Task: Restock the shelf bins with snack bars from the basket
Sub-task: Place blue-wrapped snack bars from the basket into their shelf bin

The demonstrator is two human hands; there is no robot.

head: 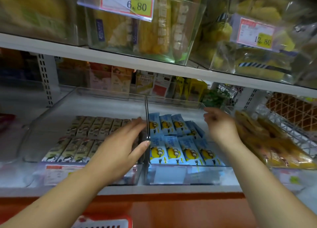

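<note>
Head view has our left hand (120, 149) laid flat, fingers straight, on the brown bars (82, 130) in the left bin (51, 111), probably to press the rows level. Our right hand (219, 125) hovers over the blue bars (175, 152) in the right bin (180, 104), fingers loosely bent and seemingly empty, though blurred. With the basket (106, 221) low at the frame's edge, we judge this to be tidying, not loading.

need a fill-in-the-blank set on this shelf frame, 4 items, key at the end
1. The bars in the right bin have ____ wrappers.
2. The left hand lies with straight fingers over the ____ bin.
3. The price tag on the upper shelf, above that hand, reads ____.
4. The basket at the bottom edge has a ____ rim.

Missing words: blue; left; 6.80; red
</note>
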